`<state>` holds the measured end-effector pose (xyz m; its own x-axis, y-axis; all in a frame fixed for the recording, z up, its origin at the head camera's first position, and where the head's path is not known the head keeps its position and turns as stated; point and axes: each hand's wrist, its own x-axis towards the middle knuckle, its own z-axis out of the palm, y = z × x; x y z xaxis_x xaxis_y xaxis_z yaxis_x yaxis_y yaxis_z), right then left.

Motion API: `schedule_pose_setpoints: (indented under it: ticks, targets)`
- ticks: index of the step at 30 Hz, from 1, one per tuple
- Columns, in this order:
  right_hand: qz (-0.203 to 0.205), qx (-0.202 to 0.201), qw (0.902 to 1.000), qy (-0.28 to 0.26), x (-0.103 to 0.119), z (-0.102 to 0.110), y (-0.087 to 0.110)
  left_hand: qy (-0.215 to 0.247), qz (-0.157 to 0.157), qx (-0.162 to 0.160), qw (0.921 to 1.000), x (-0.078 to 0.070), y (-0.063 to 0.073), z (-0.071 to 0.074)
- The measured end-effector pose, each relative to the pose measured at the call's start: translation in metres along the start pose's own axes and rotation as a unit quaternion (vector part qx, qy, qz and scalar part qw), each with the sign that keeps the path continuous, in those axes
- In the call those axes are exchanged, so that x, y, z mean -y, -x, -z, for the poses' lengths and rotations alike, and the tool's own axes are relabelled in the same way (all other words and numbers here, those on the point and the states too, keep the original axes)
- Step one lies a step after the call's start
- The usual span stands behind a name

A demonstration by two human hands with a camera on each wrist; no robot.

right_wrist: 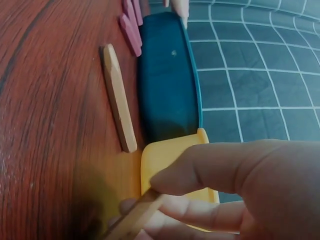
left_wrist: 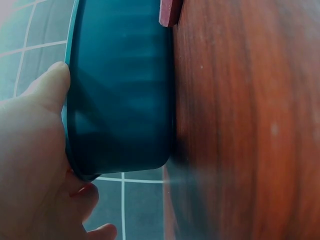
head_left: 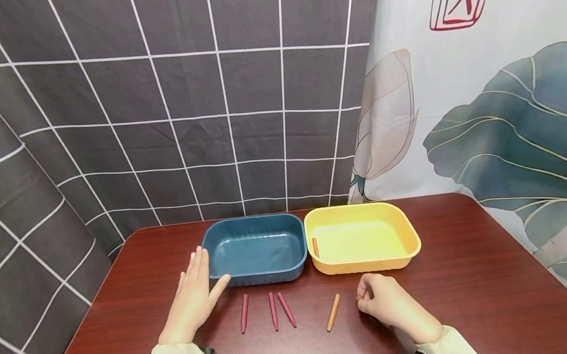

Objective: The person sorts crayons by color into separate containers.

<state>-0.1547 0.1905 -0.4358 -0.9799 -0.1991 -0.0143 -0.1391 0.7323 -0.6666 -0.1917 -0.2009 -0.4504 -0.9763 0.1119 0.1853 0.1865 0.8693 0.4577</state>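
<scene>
My left hand (head_left: 191, 299) rests at the left end of the dark blue bin (head_left: 258, 278), its fingers straight and its thumb at the front rim. In the right wrist view, an orange crayon (right_wrist: 136, 218) is pinched between the thumb and fingers of my right hand (head_left: 387, 303), low over the table in front of the yellow bin (head_left: 365, 265). Another orange crayon (head_left: 333, 312) lies on the table left of that hand. One more orange crayon (head_left: 315, 247) leans inside the yellow bin at its left wall.
Three dark pink crayons lie before the blue bin: a left one (head_left: 245, 314), a middle one (head_left: 274, 311) and a right one (head_left: 286, 309). Both bins stand side by side near the back edge of the red-brown table (head_left: 470, 273). Behind hangs a grey gridded curtain (head_left: 192, 94).
</scene>
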Motion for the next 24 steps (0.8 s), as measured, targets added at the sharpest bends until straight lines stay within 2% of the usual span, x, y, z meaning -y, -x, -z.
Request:
schedule_pose_setpoints:
  ticks: [6,12,17,20,24]
  targets:
    - [0.0,-0.009,0.9987,-0.051,0.002,0.003,-0.002,0.0,-0.001,0.0,1.0,0.0,0.001,0.001]
    - [-0.021,-0.027,0.9938,-0.105,0.008,0.006,-0.003,0.003,0.004,0.005,1.0,-0.001,0.001,0.002]
    - [-0.036,-0.041,0.9857,-0.159,0.012,0.009,-0.004,0.0,0.006,0.005,1.0,-0.002,0.0,0.002]
    - [-0.03,-0.044,0.9817,-0.183,0.013,0.011,-0.004,0.002,0.006,0.004,1.0,-0.002,0.0,0.002]
    - [-0.013,-0.02,0.9681,-0.249,0.013,0.015,-0.004,0.005,0.004,0.003,1.0,-0.002,0.001,0.001]
